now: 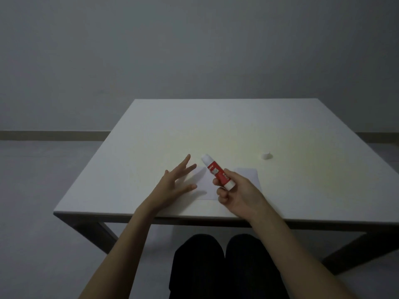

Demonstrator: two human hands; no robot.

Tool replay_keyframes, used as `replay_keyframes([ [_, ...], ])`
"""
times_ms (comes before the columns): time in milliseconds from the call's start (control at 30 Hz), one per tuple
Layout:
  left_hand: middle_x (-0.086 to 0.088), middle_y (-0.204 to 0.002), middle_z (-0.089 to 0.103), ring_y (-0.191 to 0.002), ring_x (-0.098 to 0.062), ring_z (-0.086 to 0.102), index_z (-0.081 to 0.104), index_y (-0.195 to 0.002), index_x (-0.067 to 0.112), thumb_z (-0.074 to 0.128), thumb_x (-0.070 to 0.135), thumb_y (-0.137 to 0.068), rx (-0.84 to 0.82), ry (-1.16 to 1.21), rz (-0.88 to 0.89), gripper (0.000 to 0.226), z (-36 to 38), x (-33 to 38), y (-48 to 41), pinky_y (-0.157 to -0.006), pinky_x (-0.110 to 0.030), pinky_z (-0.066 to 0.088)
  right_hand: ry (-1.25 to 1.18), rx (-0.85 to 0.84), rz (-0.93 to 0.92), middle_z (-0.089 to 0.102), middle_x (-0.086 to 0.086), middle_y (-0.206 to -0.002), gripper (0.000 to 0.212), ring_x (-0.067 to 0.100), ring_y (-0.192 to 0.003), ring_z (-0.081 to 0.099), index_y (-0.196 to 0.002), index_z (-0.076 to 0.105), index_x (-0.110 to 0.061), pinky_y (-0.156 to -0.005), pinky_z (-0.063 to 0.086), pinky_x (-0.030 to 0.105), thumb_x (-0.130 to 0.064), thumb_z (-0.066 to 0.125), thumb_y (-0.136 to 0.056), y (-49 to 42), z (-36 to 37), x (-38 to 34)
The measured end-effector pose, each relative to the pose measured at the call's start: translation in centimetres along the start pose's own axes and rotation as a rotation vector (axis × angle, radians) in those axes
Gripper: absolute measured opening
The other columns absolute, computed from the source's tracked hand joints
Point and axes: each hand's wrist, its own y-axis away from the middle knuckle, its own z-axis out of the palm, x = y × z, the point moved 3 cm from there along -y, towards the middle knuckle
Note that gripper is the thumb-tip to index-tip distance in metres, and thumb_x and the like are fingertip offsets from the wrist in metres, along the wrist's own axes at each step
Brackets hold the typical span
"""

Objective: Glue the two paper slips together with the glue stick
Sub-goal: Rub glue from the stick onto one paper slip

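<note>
Right hand [239,193] clamping glue stick [218,171], long axis tilting up-left, above paper slips [205,186] near table's [151,137] front edge. Left hand [174,184] hovering, fingers spreading. I'm judging right hand nearer.

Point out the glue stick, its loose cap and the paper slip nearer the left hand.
glue stick [216,171]: head view, on the red label at mid-body.
cap [265,156]: head view, on the small white cap's top.
paper slip [204,184]: head view, on its bare middle, beside the left fingers.
</note>
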Motion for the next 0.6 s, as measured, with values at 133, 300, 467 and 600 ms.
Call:
replay_keyframes([
  [133, 0.027, -0.123, 0.055, -0.117, 0.008, 0.051, 0.048, -0.131, 0.037, 0.06, 0.049, -0.078, 0.178, 0.19, 0.019, 0.056, 0.1, 2.1, 0.2, -0.105, -0.029, 0.041, -0.057, -0.069, 0.005, 0.066, 0.003, -0.066, 0.025, 0.011, -0.044, 0.046, -0.102, 0.061, -0.009, -0.043, 0.035, 0.02, -0.028, 0.046, -0.094, -0.2, 1.3, 0.8],
  [300, 0.01, -0.091, 0.077, -0.091, -0.008, 0.072, 0.074, -0.094, 0.025, 0.072, 0.028, -0.078, 0.316, 0.457, 0.071, 0.017, -0.4, 5.6, -0.6, -0.081, -0.021, 0.054, 0.186, -0.1, -0.122, 0.07, 0.006, -0.078, 0.034, 0.013, -0.052, 0.051, -0.105, 0.064, -0.012, -0.055, 0.035, 0.024, -0.033, 0.038, -0.097, -0.8, 3.1, 0.1],
  [467, 0.008, -0.083, 0.075, -0.078, -0.001, 0.071, 0.073, -0.094, 0.019, 0.076, 0.018, -0.075, 0.502, 0.387, 0.088, 0.019, -4.1, 7.0, -3.8, -0.073, -0.014, 0.054, 0.692, 0.126, -0.275, 0.073, -0.001, -0.102, 0.046, 0.014, -0.07, 0.064, -0.121, 0.057, -0.015, -0.066, 0.045, 0.027, -0.048, 0.045, -0.091, -0.6, 2.3, -1.6],
  [600, -0.003, -0.09, 0.077, -0.079, -0.009, 0.068, 0.074, -0.096, 0.015, 0.074, 0.026, -0.075, 0.612, -0.05, -0.042, 0.023, -5.8, 5.4, -6.9, -0.071, -0.022, 0.049, 1.242, 0.231, -0.488, 0.062, -0.003, -0.117, 0.055, 0.015, -0.092, 0.06, -0.137, 0.043, -0.02, -0.088, 0.049, 0.035, -0.044, 0.052, -0.089, -0.3, 1.5, 0.5],
])
